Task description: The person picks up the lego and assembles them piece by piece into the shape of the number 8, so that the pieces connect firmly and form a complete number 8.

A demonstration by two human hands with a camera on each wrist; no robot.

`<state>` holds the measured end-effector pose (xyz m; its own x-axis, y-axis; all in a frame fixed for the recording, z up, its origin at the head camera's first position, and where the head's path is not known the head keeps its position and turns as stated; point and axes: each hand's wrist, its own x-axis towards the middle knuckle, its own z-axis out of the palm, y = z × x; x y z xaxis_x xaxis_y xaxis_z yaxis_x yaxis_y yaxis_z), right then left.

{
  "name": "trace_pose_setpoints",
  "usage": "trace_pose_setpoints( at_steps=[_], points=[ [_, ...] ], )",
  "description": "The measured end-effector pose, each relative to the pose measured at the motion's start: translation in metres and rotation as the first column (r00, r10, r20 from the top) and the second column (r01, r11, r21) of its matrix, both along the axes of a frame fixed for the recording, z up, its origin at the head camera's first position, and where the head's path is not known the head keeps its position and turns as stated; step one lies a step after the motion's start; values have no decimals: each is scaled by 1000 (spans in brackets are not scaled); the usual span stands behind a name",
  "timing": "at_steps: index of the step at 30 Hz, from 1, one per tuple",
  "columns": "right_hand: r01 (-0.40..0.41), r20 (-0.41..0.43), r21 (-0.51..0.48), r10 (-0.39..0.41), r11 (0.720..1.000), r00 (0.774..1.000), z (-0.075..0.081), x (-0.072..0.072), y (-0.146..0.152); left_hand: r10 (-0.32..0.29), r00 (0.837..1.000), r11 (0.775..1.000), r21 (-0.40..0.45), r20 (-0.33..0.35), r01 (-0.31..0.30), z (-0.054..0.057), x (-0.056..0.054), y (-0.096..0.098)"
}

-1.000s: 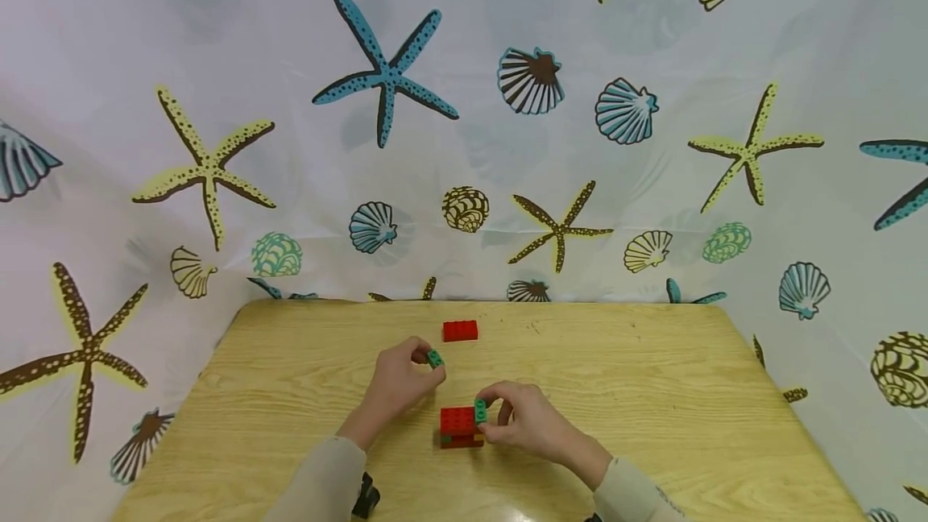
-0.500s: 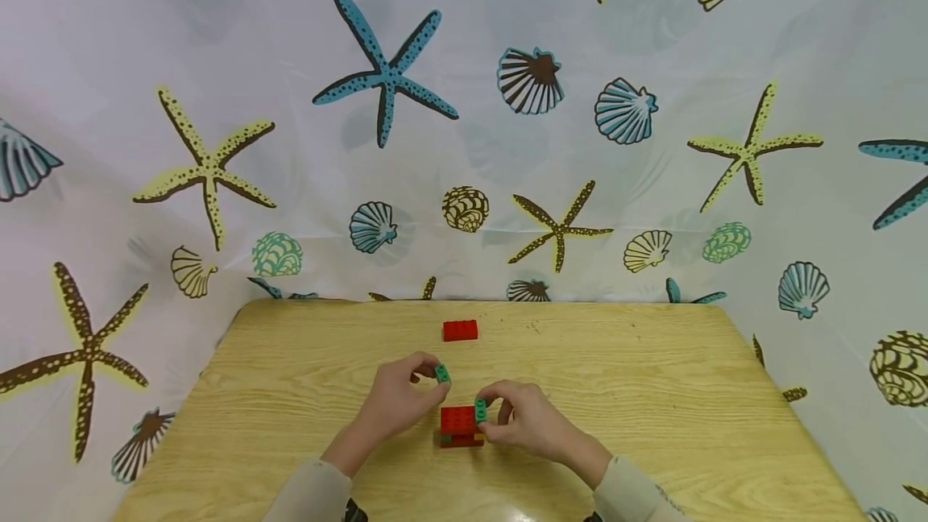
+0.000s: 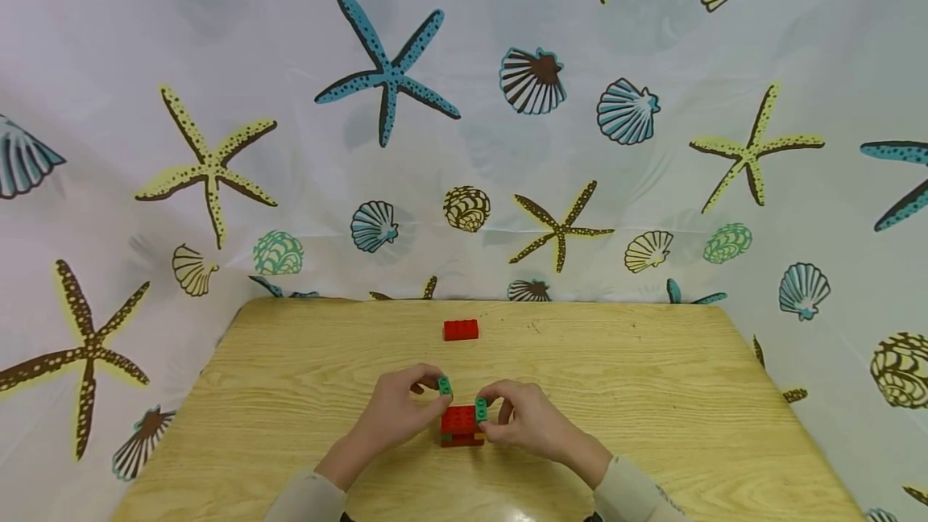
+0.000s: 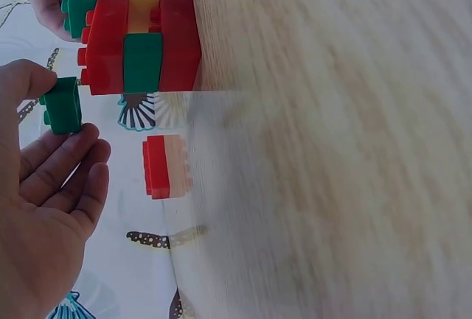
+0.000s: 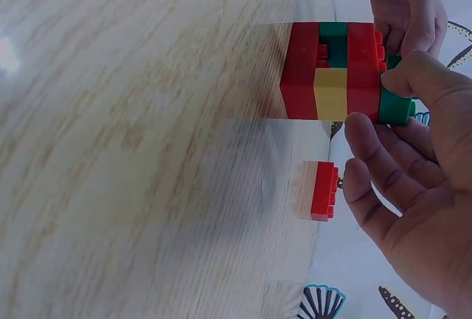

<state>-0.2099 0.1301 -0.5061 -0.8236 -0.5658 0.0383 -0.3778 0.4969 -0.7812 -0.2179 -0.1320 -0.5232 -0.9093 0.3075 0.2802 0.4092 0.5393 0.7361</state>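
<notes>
A small stack of building blocks [image 3: 458,424] stands on the table, red at bottom and top, with a green block [image 4: 143,63] and a yellow block [image 5: 330,93] between the red layers. On its right end sits another green block [image 3: 481,410], pinched between thumb and fingers of my right hand [image 3: 532,424]. My left hand [image 3: 395,409] pinches a second small green block [image 4: 62,105] by its ends. That block is held above and just left of the stack, apart from it in the left wrist view.
A loose red block [image 3: 461,330] lies on the wooden table [image 3: 616,369] behind the stack. A white cloth [image 3: 464,151] printed with starfish and shells hangs behind the table and along both sides.
My left hand has come nearer to me and slightly right with its green block, toward the stack. The right hand has stayed in place on its green block.
</notes>
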Motion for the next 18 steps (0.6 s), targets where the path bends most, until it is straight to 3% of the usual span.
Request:
trace_pose_setpoints(
  at_steps=[8, 18],
  points=[
    [-1, -1, 1, 1, 1000, 1000, 0, 1, 0, -49, 999, 999, 16, -19, 49, 1, 7, 0],
    [-5, -25, -1, 5, 1000, 1000, 0, 1, -1, -62, 997, 998, 9, -43, 62, 1, 14, 2]
  ],
)
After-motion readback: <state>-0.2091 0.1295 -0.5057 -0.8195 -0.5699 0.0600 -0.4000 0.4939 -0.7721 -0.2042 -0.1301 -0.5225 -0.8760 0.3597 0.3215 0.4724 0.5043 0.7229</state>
